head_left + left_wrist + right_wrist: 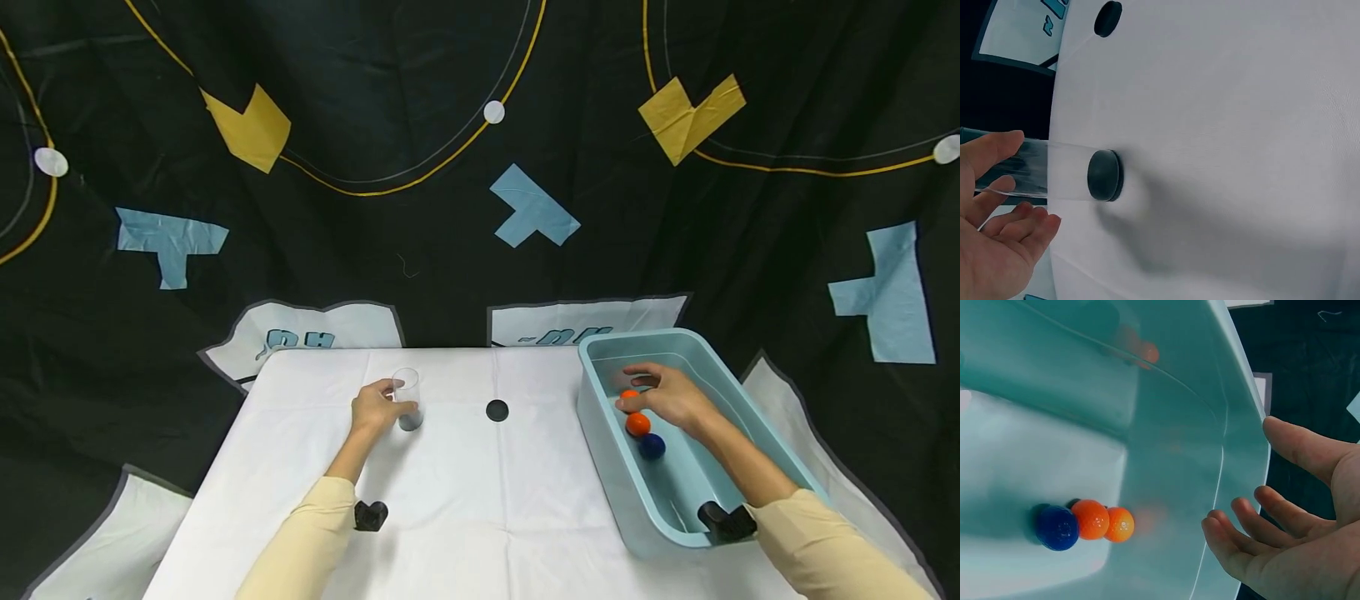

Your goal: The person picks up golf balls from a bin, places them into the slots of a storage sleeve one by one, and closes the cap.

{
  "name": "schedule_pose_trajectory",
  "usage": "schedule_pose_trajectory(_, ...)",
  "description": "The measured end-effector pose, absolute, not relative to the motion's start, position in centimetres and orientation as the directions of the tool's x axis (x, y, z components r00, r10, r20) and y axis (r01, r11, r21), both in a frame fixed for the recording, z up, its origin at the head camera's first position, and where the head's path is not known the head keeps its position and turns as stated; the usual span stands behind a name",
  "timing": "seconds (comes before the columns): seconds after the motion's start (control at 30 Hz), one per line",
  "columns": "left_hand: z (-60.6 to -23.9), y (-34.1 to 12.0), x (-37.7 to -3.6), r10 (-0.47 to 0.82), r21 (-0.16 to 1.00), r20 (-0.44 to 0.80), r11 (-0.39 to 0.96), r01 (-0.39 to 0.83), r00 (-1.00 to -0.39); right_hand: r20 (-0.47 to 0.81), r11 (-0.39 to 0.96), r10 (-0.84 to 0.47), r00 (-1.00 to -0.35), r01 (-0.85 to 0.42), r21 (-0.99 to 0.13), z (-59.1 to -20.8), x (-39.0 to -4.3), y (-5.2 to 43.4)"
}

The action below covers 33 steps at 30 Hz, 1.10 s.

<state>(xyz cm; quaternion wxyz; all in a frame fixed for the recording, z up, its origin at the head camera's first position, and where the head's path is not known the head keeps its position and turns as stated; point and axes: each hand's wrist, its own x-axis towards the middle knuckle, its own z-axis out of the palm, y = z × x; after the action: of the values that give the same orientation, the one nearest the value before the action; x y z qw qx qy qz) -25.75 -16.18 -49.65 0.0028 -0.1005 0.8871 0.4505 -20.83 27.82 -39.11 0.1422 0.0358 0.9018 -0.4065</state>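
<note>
Blue lettering printed on two white patches (300, 333) of the backdrop (420, 208). Too distorted to read. No other text legible.

On the white tabletop (465, 500), the left hand (372, 407) holds a clear cup (407, 398) near the far edge. The right hand (666, 396) reaches into a light blue bin (600, 433) at the right edge, above two orange balls (638, 424) and a blue ball (652, 446).
</note>
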Motion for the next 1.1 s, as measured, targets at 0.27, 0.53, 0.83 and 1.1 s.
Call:
schedule_pose_trajectory(0.27,-47.1,-15.9,-25.5,-0.059,0.780,-0.113,0.613,-0.125,-0.992,-0.285,0.655,-0.057,-0.957,0.180,-0.734,-38.9,-21.3,28.7)
schedule_pose_trajectory(0.53,-44.6,-14.7,-25.3,0.059,0.792,-0.091,0.609,-0.036,-0.994,-0.288,0.627,-0.039,-0.957,0.201,-0.753,-39.2,-22.0,29.6)
schedule_pose_trajectory(0.83,-43.2,-14.4,-24.7,0.073,0.770,-0.062,0.638,-0.002,-0.995,-0.352,0.643,-0.027,-0.936,0.253,-0.723,-40.0,-22.7,30.8)
schedule_pose_trajectory(1.1,-42.6,-14.2,-24.4,0.071,0.772,-0.063,0.635,-0.003,-0.996,-0.465,0.608,0.017,-0.885,0.379,-0.698,-41.1,-24.2,32.5)
